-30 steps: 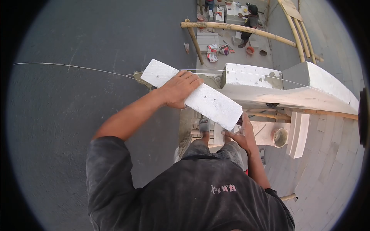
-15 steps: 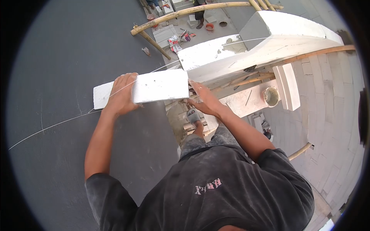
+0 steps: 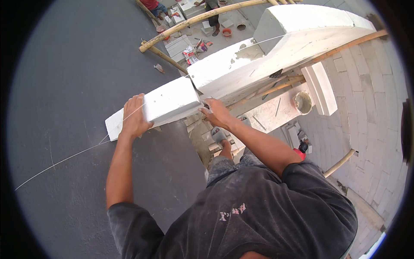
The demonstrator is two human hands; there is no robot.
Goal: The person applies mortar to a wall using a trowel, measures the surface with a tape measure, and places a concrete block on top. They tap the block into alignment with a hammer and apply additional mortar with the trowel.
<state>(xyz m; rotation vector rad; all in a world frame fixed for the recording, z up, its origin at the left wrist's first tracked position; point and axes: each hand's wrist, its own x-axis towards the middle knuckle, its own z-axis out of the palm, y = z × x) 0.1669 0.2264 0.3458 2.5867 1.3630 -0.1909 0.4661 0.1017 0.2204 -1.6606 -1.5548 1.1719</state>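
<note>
A long white lightweight concrete block [image 3: 174, 98] lies along the line of the wall, its right end close against the white wall block [image 3: 228, 64]. My left hand [image 3: 134, 117] is wrapped over it near the left end, fingers on top and thumb on the near side. At the block's near right corner, my right hand [image 3: 218, 114] presses with bent fingers and thumb; its fingertips are partly hidden. A thin white string [image 3: 73, 157] runs along the wall line and passes over the block and my left hand.
Bamboo poles [image 3: 202, 17] cross above the floor below, where two people are partly visible. A bucket [image 3: 302, 102] stands on a dusty plank [image 3: 269, 113] at right. A taller white block [image 3: 317, 26] rises farther along the wall. A dark grey wall surface [image 3: 77, 77] fills the left.
The block has turned, its right end swinging away from me into line with the wall, and its left end dropping nearer. Both hands have stayed on it. The view has shifted slightly.
</note>
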